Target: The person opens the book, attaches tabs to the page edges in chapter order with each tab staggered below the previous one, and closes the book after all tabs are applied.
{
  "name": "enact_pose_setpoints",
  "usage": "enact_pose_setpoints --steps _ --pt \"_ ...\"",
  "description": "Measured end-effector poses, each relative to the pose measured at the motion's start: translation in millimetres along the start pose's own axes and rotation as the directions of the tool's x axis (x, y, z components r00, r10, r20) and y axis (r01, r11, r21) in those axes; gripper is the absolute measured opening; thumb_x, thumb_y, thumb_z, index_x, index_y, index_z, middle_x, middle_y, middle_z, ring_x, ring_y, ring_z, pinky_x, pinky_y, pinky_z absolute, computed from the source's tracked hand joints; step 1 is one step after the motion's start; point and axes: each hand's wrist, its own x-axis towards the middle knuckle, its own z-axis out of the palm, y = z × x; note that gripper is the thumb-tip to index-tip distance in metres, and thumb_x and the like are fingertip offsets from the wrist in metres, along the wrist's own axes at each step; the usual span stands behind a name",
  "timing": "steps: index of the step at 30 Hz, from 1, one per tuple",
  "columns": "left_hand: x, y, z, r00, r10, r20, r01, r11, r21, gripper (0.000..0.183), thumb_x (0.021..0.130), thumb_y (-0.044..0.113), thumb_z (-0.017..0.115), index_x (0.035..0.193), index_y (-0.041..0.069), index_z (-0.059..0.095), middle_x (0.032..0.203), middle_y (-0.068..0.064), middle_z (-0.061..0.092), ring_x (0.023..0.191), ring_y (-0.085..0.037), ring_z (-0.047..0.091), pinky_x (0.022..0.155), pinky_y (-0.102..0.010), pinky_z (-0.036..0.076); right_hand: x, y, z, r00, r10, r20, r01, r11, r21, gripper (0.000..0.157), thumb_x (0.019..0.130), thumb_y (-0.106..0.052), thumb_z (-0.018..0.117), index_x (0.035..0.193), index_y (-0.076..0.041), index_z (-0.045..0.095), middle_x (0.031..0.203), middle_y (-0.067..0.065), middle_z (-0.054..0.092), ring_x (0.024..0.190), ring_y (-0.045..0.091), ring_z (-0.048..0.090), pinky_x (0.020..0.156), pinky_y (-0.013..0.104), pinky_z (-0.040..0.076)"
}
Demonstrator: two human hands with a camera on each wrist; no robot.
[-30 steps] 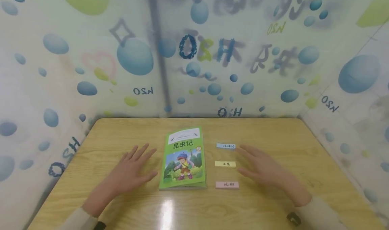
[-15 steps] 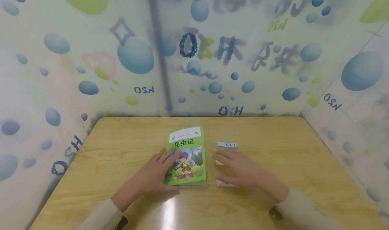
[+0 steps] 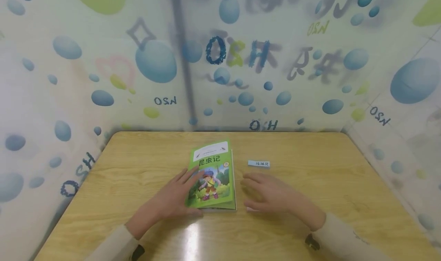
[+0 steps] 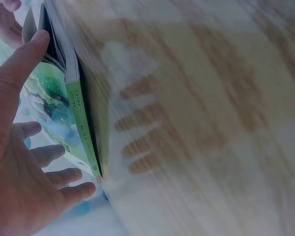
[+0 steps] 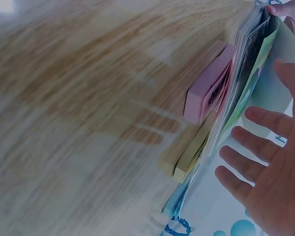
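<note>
Two bare hands reach over one wooden table [image 3: 310,157]. One green book [image 3: 215,176] lies face up near the table's middle, between the hands, its front cover lifted slightly from the pages at the near edge. The cover bears three large dark characters and one cartoon figure. The left hand [image 3: 169,199] has its fingers spread over the book's left side, gripping nothing; whether it touches the cover cannot be told. The right hand [image 3: 275,196] is likewise spread and holds nothing.

Three small paper pads form a row to the right of the book: one blue pad [image 3: 259,164], farthest from the person, one yellow pad [image 5: 192,153] in the middle and one pink pad [image 5: 209,86] nearest. From the head view, the right hand hides most of the last two. Two pale sleeves [image 3: 344,234] cover the forearms.
</note>
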Motion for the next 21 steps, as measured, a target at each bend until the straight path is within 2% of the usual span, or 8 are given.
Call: enact_pose_setpoints --steps 11,21 --pt "-1.2 -0.9 -5.4 1.000 -0.003 -0.013 0.004 1.000 0.028 0.123 0.073 0.066 0.082 0.163 0.010 0.019 0.165 -0.019 0.020 0.143 -0.053 0.024 0.110 -0.066 0.028 2.2 -2.8 -0.5 0.999 0.027 0.036 -0.028 1.000 0.008 0.069 0.099 -0.054 0.059 0.151 -0.010 0.048 0.156 0.014 0.041 0.141 0.032 0.039 0.115 0.050 0.031" --pt "-4.3 0.0 -8.8 0.999 -0.010 -0.046 0.012 0.999 0.047 0.124 0.071 0.063 0.085 0.163 0.012 0.021 0.162 -0.023 0.025 0.140 -0.055 0.030 0.108 -0.066 0.031 21.0 -5.2 15.3 0.997 -0.052 0.050 0.054 0.998 -0.041 0.076 0.098 -0.054 0.061 0.157 -0.010 0.039 0.160 0.014 0.035 0.144 0.031 0.036 0.115 0.047 0.031"
